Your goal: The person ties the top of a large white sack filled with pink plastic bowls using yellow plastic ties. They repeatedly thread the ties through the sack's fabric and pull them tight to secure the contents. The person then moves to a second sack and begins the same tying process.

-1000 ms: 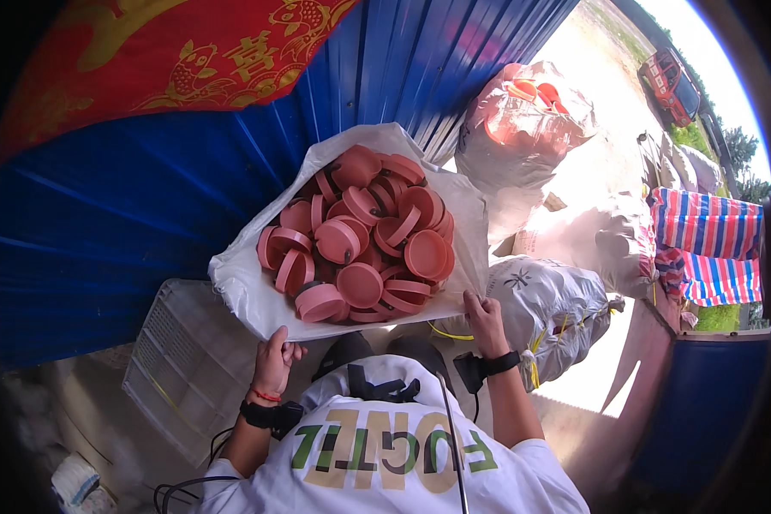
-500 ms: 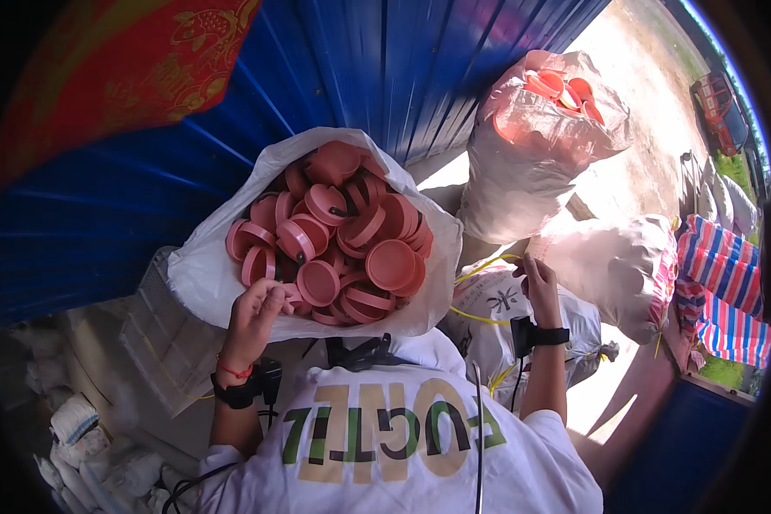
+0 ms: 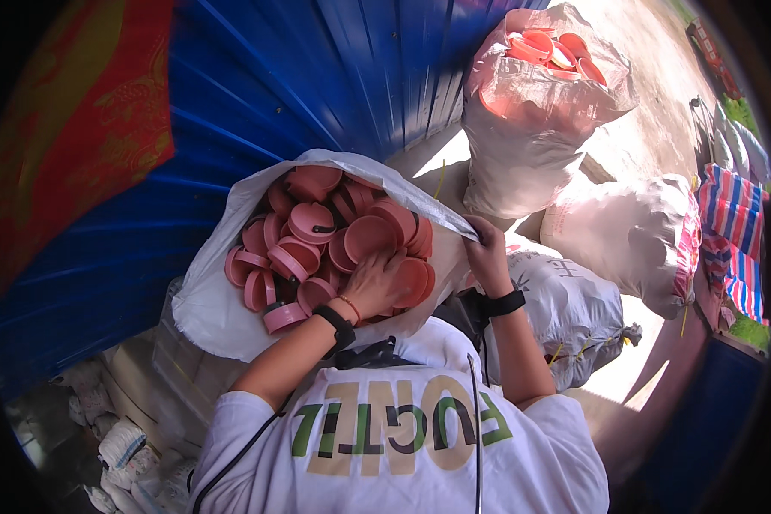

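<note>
A white woven sack [image 3: 223, 319] stands open before me, filled with pink round, shallow, cup-like plastic pieces [image 3: 307, 223], some with a small dark part at the edge. My left hand [image 3: 375, 283] reaches inside and lies on the pieces at the near right of the pile, its fingers stretched over them. With fingers closed on the right corner of the sack's rim, my right hand [image 3: 488, 255] holds that edge up and outward. Dark bands circle both wrists.
A blue corrugated wall [image 3: 291, 94] rises behind the sack, with a red and gold hanging [image 3: 120, 128] on it. To the right stand another filled sack [image 3: 522, 154] and tied sacks [image 3: 565, 295]. A clear plastic crate [image 3: 180, 360] sits at the left.
My left hand has moved from the sack's near rim rightward onto the pink pieces. My right hand has left the yellow cord area and taken hold of the sack's rim. The view has shifted.
</note>
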`<act>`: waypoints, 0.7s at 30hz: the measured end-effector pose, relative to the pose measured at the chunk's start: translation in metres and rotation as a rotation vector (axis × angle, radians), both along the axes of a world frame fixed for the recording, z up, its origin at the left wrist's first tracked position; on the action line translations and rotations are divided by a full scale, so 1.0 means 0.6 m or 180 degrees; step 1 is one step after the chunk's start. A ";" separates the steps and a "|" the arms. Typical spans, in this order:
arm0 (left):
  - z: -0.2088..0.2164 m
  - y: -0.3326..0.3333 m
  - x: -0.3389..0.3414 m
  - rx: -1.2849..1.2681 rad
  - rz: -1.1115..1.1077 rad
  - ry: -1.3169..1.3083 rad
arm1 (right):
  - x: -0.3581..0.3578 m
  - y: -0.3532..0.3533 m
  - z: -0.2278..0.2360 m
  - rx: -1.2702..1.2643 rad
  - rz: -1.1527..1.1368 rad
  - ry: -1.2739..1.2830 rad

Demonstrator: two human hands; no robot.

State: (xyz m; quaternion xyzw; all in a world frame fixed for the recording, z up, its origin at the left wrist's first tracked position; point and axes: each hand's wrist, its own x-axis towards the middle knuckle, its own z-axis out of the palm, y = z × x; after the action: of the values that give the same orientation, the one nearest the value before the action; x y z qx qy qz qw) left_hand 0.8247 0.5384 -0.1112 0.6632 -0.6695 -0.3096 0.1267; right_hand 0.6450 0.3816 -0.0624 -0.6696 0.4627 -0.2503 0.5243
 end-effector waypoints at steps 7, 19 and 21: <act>-0.032 -0.128 0.083 -0.0225 0.0767 -0.1324 | 0.010 -0.018 -0.007 -0.0048 -0.0175 -0.0267; 0.146 -0.051 0.016 -0.0803 0.0661 0.0232 | -0.008 -0.059 0.005 0.0552 -0.0170 -0.0588; 0.131 -0.054 -0.048 -0.0775 0.0108 0.0104 | -0.012 -0.065 0.009 0.0686 -0.0101 -0.0496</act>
State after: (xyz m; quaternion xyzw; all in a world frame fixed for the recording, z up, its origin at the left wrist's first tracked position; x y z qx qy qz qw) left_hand 0.7961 0.5057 -0.0323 0.6490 -0.6887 -0.2346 0.2225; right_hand 0.6381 0.3428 -0.0570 -0.5805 0.4553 -0.2586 0.6235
